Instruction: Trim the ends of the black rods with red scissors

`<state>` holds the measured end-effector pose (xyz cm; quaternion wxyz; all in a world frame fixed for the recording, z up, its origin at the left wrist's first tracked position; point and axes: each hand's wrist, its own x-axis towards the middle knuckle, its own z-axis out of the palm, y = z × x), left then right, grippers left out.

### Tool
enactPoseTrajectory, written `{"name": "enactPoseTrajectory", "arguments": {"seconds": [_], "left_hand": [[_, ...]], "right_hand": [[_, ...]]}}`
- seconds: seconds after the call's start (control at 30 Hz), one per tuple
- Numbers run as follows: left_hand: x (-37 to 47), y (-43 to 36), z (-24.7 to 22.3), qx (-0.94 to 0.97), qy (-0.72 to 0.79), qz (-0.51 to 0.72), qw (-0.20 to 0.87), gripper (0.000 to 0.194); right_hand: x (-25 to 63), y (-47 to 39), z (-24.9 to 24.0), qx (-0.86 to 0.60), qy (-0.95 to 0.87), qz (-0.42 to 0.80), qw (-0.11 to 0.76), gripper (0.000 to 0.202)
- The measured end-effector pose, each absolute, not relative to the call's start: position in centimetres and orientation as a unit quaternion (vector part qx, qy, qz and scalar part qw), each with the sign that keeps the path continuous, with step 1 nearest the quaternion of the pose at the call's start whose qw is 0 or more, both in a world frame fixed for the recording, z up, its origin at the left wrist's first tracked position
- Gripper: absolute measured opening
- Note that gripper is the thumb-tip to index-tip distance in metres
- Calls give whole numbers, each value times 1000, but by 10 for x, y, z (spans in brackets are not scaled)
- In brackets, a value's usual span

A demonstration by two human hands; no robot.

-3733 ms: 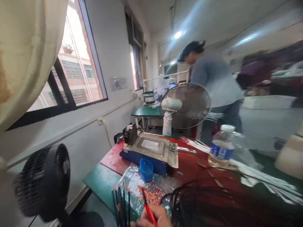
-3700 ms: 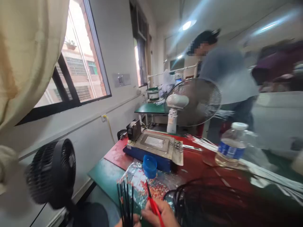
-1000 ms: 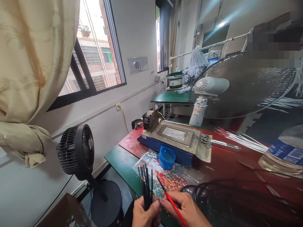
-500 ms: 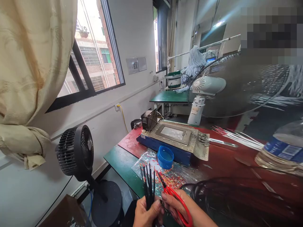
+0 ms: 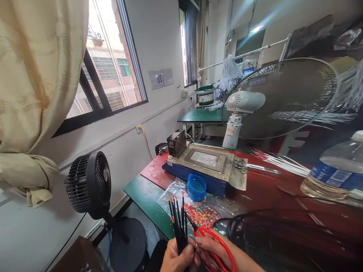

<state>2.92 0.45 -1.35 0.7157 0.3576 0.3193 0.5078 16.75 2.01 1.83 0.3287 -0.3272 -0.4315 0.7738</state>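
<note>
Head view | beyond: blue cup (image 5: pixel 196 187), coloured scraps (image 5: pixel 202 216); right: dark coil (image 5: pixel 252 228) | black cables (image 5: pixel 177 228), colourful-tipped, near-upright before the scraps, gripped in our left hand (image 5: pixel 179 255) | our right hand (image 5: pixel 212 248) clasps red scissors (image 5: pixel 224 243)

A bundle of thin, straight black cables (image 5: pixel 179 234) is held nearly upright on the near side of the round blue plastic cup (image 5: pixel 195 194), tips fanned apart, several ending in orange-red. To the near right of that cup slant the dark-bladed scissors with red loop handles (image 5: pixel 225 245), points at the rightmost cable; whether touching, I can't tell from here.
</note>
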Motion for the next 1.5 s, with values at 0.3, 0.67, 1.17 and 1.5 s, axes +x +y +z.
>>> {"name": "enactPoseTrajectory", "arguments": {"seconds": [0.3, 0.67, 1.17, 1.5], "left_hand": [[28, 7, -11, 388, 361, 495, 688, 39], [31, 5, -14, 343, 373, 542, 670, 36], [30, 5, -15, 325, 376, 566, 657, 36], [30, 5, -11, 351, 376, 551, 658, 36]], "right_hand": [[162, 17, 26, -368, -410, 751, 364, 47], [162, 15, 24, -379, -427, 740, 355, 48], [159, 22, 12, -355, -435, 756, 338, 52], [156, 21, 16, -370, -436, 747, 340, 54]]}}
